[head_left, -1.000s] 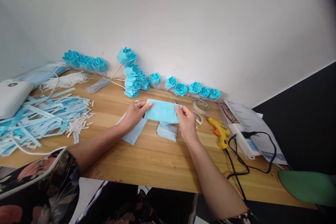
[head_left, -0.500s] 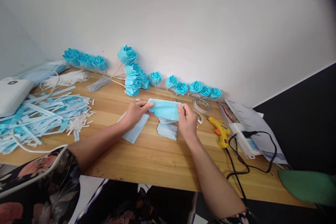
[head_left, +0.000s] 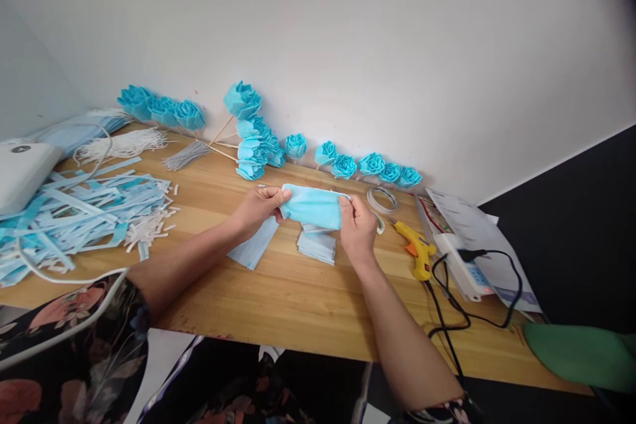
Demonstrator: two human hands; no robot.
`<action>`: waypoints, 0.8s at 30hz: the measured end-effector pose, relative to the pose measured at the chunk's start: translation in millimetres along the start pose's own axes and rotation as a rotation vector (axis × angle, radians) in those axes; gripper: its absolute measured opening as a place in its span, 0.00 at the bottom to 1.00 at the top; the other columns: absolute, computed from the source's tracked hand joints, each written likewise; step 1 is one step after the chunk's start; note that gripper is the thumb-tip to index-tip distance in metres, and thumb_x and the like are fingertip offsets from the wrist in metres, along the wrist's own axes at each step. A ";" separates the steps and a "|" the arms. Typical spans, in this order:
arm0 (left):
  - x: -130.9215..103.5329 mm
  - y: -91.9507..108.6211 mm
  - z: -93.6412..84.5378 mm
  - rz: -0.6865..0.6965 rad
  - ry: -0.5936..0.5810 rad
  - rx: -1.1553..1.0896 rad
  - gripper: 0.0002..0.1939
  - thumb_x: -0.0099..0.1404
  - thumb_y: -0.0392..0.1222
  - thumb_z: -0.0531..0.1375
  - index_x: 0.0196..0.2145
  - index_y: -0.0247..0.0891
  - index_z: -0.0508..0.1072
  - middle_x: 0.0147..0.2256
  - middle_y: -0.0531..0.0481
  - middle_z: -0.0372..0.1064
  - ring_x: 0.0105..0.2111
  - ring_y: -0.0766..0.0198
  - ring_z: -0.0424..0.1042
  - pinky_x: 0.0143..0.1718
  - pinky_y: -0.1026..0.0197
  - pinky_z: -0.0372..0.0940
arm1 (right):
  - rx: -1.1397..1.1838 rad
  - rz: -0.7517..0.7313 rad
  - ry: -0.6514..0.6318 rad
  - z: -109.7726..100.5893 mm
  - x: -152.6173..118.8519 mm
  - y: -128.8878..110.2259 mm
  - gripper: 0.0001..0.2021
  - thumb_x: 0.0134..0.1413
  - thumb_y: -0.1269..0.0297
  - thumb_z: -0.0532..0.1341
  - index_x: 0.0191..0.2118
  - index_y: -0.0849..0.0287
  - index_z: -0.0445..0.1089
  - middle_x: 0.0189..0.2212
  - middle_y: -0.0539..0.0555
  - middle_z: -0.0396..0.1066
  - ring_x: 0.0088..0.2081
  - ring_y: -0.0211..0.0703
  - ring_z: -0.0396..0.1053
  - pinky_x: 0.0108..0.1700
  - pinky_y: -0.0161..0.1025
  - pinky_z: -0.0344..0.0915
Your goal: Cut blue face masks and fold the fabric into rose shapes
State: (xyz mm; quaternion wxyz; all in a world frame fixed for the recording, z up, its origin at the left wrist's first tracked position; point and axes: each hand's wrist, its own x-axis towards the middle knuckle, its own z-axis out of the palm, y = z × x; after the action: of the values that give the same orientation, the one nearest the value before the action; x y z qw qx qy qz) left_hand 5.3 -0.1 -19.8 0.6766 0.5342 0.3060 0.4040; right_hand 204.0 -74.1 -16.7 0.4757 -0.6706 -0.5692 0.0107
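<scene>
A light-blue piece of face-mask fabric (head_left: 313, 207) is stretched flat between my two hands above the wooden table. My left hand (head_left: 263, 209) pinches its left edge, thumb in front. On the opposite edge my right hand (head_left: 358, 225) grips it the same way, fingers mostly hidden behind. Below the fabric lies a small stack of pale blue-grey folded pieces (head_left: 317, 245). A flat pale-blue sheet (head_left: 254, 245) rests under my left wrist. Nearest to my right hand on the table are a tape roll (head_left: 381, 199) and a yellow hot glue gun (head_left: 416, 248).
Blue fabric flowers (head_left: 251, 146), some on sticks, line the wall. Cut blue strips (head_left: 94, 212) pile up at left beside a white device (head_left: 27, 172) and its cable. Grey wires (head_left: 186, 156) lie behind. At right stand a power strip (head_left: 464, 268), black cords and a green object (head_left: 576, 351).
Both hands keep hold of the fabric and have barely moved. The fabric looks slightly more creased across its middle. The view has shifted a little.
</scene>
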 end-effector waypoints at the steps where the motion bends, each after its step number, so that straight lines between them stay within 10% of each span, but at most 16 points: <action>1: 0.5 -0.2 -1.8 0.025 0.037 0.072 0.24 0.50 0.59 0.68 0.17 0.35 0.70 0.17 0.54 0.59 0.17 0.72 0.57 0.19 0.66 0.53 | -0.018 -0.012 0.006 -0.1 -0.3 1.0 0.19 0.63 0.51 0.51 0.27 0.57 0.65 0.18 0.46 0.59 0.23 0.36 0.53 0.29 0.36 0.50; 13: 2.5 -2.3 0.4 -0.134 0.028 -0.141 0.24 0.43 0.56 0.73 0.25 0.31 0.75 0.25 0.51 0.68 0.27 0.68 0.67 0.29 0.64 0.69 | -0.184 -0.291 0.089 -2.0 -1.3 6.3 0.23 0.65 0.48 0.50 0.34 0.58 0.76 0.21 0.52 0.72 0.22 0.39 0.62 0.28 0.36 0.54; 24: 0.8 0.9 1.6 -0.133 -0.066 -0.320 0.20 0.52 0.52 0.71 0.26 0.32 0.71 0.21 0.54 0.64 0.20 0.71 0.64 0.18 0.69 0.59 | -0.054 -0.193 0.101 1.4 -3.5 -0.7 0.18 0.65 0.54 0.52 0.30 0.58 0.70 0.18 0.47 0.64 0.22 0.36 0.57 0.27 0.34 0.53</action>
State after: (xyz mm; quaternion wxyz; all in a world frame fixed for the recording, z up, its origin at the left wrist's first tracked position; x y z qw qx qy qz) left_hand 6.8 -0.1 -18.5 0.7879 0.4112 0.2499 0.3844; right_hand 201.5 -76.0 -18.8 0.4844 -0.6251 -0.6063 -0.0843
